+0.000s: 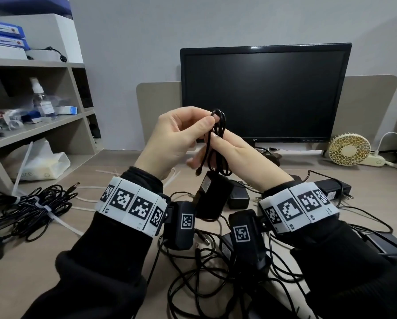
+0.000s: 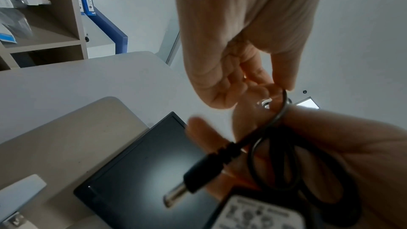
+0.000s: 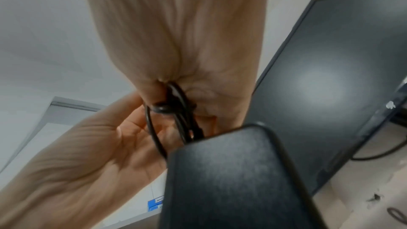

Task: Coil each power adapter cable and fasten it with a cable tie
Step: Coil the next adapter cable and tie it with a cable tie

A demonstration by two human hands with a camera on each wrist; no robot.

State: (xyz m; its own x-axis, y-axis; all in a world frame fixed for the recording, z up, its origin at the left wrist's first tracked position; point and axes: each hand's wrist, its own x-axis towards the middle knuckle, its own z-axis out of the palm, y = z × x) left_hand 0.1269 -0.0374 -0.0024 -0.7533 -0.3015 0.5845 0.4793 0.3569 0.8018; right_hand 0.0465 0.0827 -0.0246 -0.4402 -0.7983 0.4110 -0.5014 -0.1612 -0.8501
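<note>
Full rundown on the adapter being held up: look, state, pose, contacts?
The adapter is a black matte plastic brick with a pale printed label on one face. It hangs in the air above the desk, dangling by its thin black cable. The cable is gathered into a few long loops, not yet tied. Both hands pinch the loops near the top: left hand, right hand. Its barrel plug, metal-tipped, hangs loose below the left hand.

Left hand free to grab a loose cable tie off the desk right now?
Probably not yet. The left hand is raised and pinching the coiled cable, which the right hand also grips, with the adapter hanging below. Loose cable ties lie just beneath; the path looks open once it lets go.
</note>
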